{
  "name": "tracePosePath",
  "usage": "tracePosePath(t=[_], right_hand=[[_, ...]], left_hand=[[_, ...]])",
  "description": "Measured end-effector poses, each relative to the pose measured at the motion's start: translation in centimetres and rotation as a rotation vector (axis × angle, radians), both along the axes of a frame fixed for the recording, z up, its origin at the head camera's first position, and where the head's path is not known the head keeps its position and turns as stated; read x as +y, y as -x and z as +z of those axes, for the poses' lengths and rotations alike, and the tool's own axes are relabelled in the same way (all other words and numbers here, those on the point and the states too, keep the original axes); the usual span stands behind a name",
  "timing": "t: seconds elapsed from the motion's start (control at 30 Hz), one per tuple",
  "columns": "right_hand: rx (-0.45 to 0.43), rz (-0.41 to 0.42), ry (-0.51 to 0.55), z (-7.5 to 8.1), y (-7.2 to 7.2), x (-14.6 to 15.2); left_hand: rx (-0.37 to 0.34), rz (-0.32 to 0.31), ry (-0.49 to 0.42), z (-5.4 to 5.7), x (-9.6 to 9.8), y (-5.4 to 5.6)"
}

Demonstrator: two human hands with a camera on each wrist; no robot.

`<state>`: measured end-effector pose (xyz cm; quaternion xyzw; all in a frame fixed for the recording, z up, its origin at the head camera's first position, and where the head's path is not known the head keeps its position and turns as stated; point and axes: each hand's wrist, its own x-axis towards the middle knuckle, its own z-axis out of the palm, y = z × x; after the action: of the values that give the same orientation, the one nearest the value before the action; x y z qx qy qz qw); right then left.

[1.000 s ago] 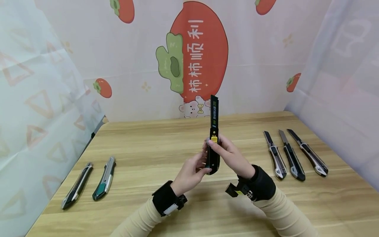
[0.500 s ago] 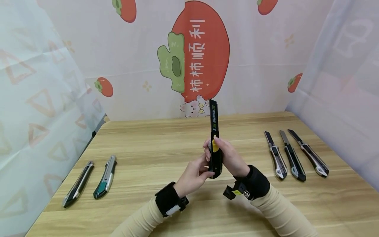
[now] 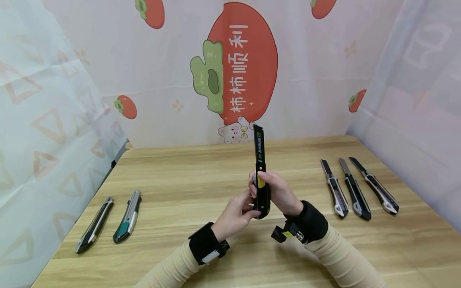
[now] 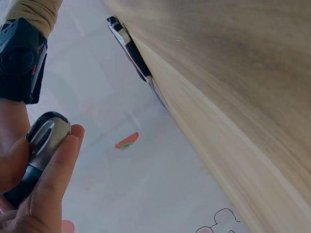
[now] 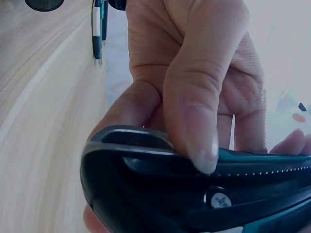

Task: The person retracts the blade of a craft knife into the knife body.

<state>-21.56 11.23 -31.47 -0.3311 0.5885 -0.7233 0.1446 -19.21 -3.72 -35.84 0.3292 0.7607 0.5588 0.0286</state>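
Note:
Both hands hold one utility knife [image 3: 263,196] upright above the table, its long, dark, printed blade [image 3: 259,146] extended and pointing up. My left hand [image 3: 234,214] pinches the bottom end of the black handle. Higher up, my right hand [image 3: 285,195] grips the handle from the right, its thumb at the yellow slider [image 3: 261,182]. In the left wrist view the rounded handle end [image 4: 51,141] shows between fingers. The right wrist view gives a close look at the handle's dark side [image 5: 160,189] with its screw; a thumb [image 5: 201,131] presses on its edge.
On the right of the wooden table [image 3: 180,172] lie three utility knives with blades out, including a middle one [image 3: 356,196]. Two more lie left: a grey-and-black one [image 3: 94,225] and a green-and-silver one [image 3: 127,218]. A printed curtain [image 3: 162,80] hangs behind.
The utility knife has come down slightly. My right thumb has shifted from across the slider to its right side, and my right hand sits a little lower. The knives on the table stay put.

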Motion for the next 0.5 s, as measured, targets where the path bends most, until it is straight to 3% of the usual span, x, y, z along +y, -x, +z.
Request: tracePosePath(t=[0.37, 0.5], right_hand=[[0.044, 0.003, 0.017, -0.06, -0.16, 0.04], [0.019, -0.025, 0.040, -0.27, -0.18, -0.15]], left_hand=[[-0.004, 0.000, 0.023, -0.05, 0.03, -0.10], [-0.012, -0.001, 0.033, 0.41, 0.04, -0.37]])
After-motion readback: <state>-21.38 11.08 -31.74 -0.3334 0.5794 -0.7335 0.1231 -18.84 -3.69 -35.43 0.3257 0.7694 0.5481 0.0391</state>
